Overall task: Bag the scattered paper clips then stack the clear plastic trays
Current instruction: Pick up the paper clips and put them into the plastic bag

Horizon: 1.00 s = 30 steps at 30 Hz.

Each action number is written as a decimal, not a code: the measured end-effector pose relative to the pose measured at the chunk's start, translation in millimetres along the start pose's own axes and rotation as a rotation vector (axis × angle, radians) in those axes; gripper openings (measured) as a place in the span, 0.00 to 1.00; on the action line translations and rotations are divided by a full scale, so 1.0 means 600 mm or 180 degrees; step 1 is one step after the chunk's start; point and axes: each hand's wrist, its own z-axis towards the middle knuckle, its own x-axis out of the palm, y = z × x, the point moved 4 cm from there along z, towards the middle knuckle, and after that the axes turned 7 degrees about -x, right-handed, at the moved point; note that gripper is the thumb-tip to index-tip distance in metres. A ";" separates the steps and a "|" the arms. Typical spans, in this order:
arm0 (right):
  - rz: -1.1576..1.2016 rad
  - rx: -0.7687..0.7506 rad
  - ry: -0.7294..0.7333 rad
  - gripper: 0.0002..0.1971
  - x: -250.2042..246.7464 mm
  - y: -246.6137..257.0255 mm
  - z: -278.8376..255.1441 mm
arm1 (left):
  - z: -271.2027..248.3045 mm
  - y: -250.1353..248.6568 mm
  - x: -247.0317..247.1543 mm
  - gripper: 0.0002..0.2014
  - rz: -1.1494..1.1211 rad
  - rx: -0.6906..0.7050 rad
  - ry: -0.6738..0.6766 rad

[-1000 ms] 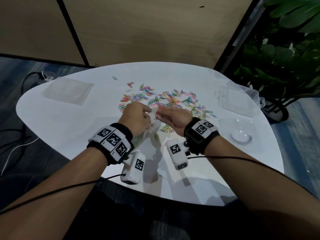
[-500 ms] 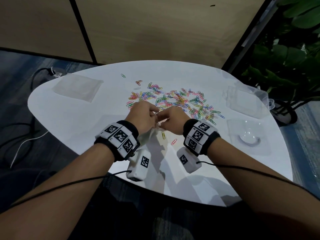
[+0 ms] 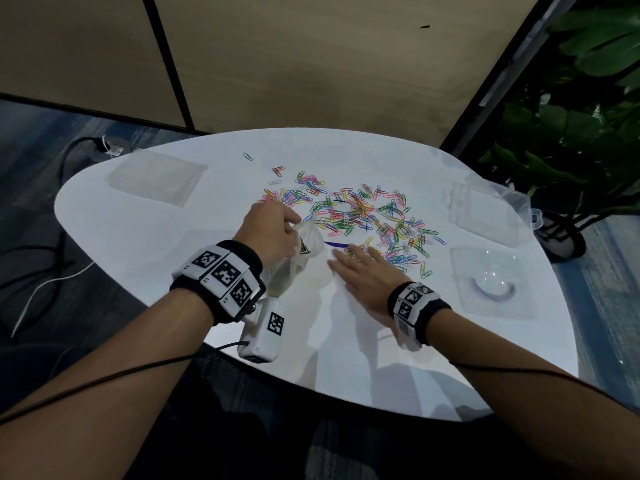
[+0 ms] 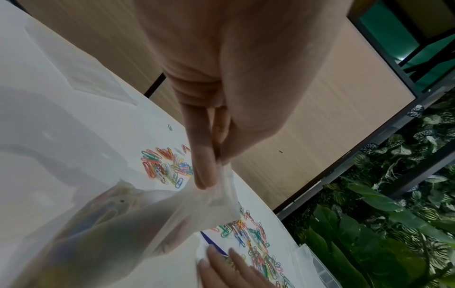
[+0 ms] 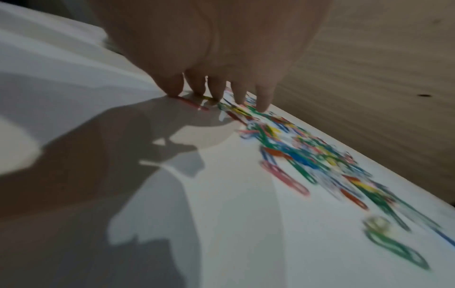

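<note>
Coloured paper clips [image 3: 360, 213] lie scattered over the middle of the white table [image 3: 145, 237]. My left hand [image 3: 273, 230] pinches the top edge of a clear plastic bag [image 3: 294, 261], lifting it off the table; in the left wrist view the bag [image 4: 138, 220] holds some clips. My right hand [image 3: 360, 271] lies flat with straight fingers at the near edge of the clip pile [image 5: 307, 155], fingertips [image 5: 263, 103] touching clips and the bag's lower edge. Clear plastic trays sit at far left [image 3: 156, 174], far right [image 3: 485, 213] and right [image 3: 491, 282].
A wooden wall panel stands behind the table. A leafy plant [image 3: 581, 116] stands beyond the right edge. Cables [image 3: 41, 289] lie on the floor at left. The near part of the table carries only shadows of my arms.
My hands, which were together at the bag's mouth, have parted. The left lifted the bag edge; the right opened flat and moved right onto the clips.
</note>
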 end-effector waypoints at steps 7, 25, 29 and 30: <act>0.0260 0.0871 0.0083 0.28 0.002 -0.077 0.014 | 0.000 -0.001 0.012 0.16 -0.0042 -0.0107 0.0068; 0.6027 0.2315 -0.1782 0.08 -0.126 -0.098 -0.012 | 0.002 -0.014 0.046 0.17 0.0048 -0.0104 0.0345; 0.5873 0.2048 -0.1293 0.02 -0.151 -0.018 0.026 | 0.001 -0.013 0.047 0.16 0.0106 -0.0025 0.0279; 0.5580 0.2086 -0.1217 0.01 -0.148 -0.009 0.034 | 0.000 -0.012 0.047 0.16 0.0117 -0.0012 0.0258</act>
